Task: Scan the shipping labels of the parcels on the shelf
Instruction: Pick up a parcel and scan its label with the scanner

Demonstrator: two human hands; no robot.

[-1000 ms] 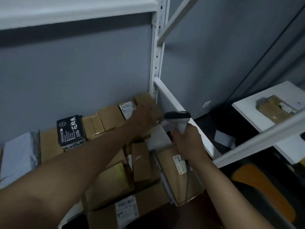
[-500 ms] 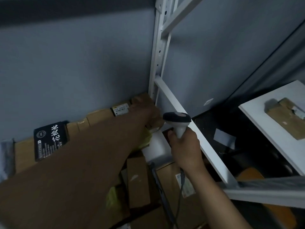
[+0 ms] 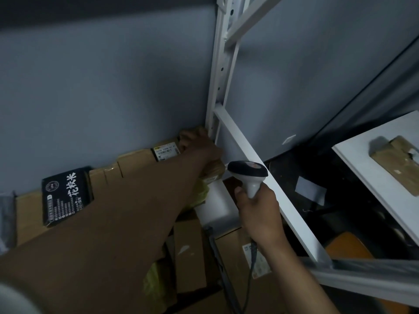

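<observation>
Two hands are at work in this dim corner. The left hand (image 3: 199, 145) reaches deep to the back of the shelf (image 3: 215, 200), just left of the white upright post (image 3: 221, 71) at the frame's centre, its fingers curled over the top of a brown corner parcel (image 3: 213, 171); most of that parcel is hidden beneath the hand and forearm. The right hand (image 3: 258, 214), lower centre, grips the pale handle of one barcode scanner (image 3: 248, 173), whose dark head tilts toward the corner parcel; its cable (image 3: 251, 264) drops below the wrist and runs out of the bottom edge. Only one shipping label (image 3: 165, 151) reads clearly, a white slip on a box just left of the left hand, though its print is too small to make out. A second label (image 3: 258, 261) on a flat box at lower centre is partly covered by the wrist and cable. Along the back wall I count one black box (image 3: 64, 197) with white characters at left, flanked by about three brown cartons (image 3: 133, 164); the big forearm blocks the rest, so the full number cannot be told. Off to the right, on a separate white surface (image 3: 362, 166), lies one more brown parcel (image 3: 395, 164), cut by the frame edge.
</observation>
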